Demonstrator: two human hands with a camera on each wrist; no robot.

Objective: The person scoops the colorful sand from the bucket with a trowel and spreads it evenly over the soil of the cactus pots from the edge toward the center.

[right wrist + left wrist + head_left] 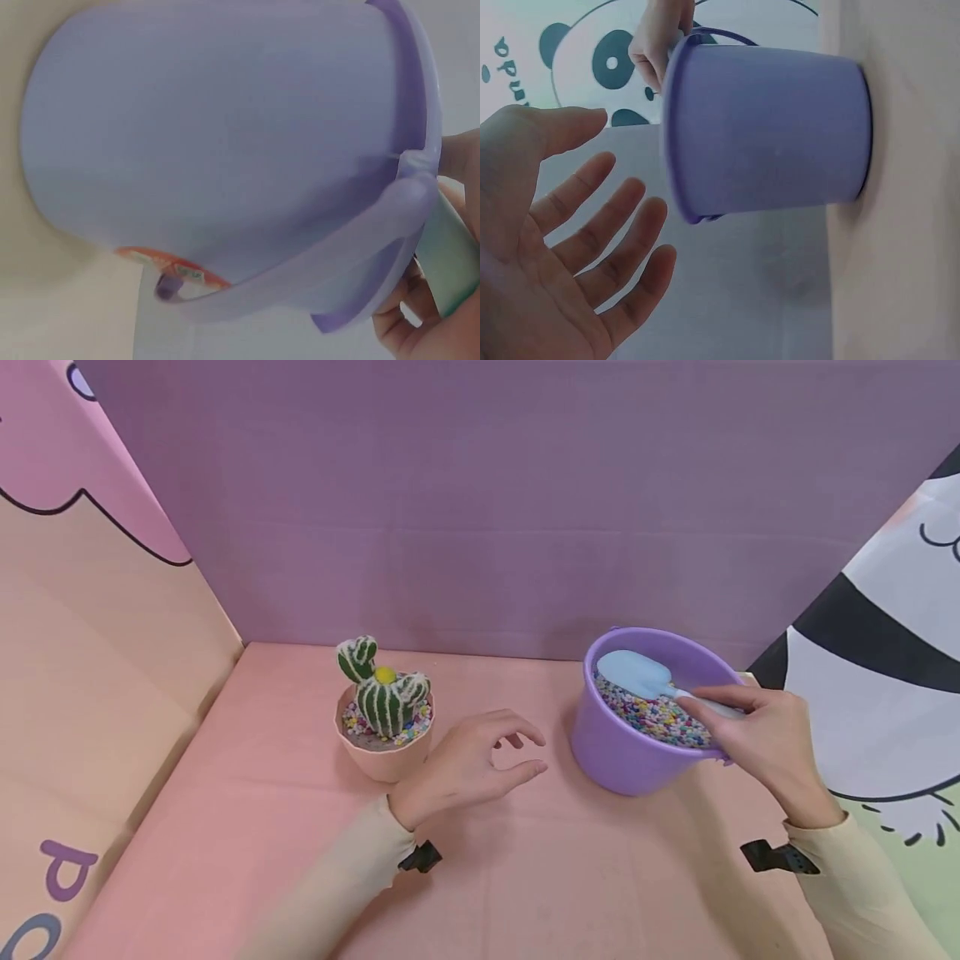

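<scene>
A light blue toy shovel [636, 673] lies over the colourful pebbles [660, 717] inside the purple bucket [626, 764]. My right hand [765, 735] grips its handle at the bucket's right rim. The right wrist view shows the bucket's side and hanging handle [300, 266], with part of the hand [450, 330] beyond the rim. My left hand [480, 756] hovers between bucket and pot, fingers relaxed and apart, holding nothing. Left of it stands a pale pink pot [382, 766] with a green cactus [384, 706], white-striped and yellow-topped, with colourful pebbles around its base.
Everything stands on a pink tabletop [555, 877]. A purple wall [495, 510] rises close behind pot and bucket. Printed side panels flank the table, a panda panel [900, 610] on the right and a beige and pink panel [97, 635] on the left.
</scene>
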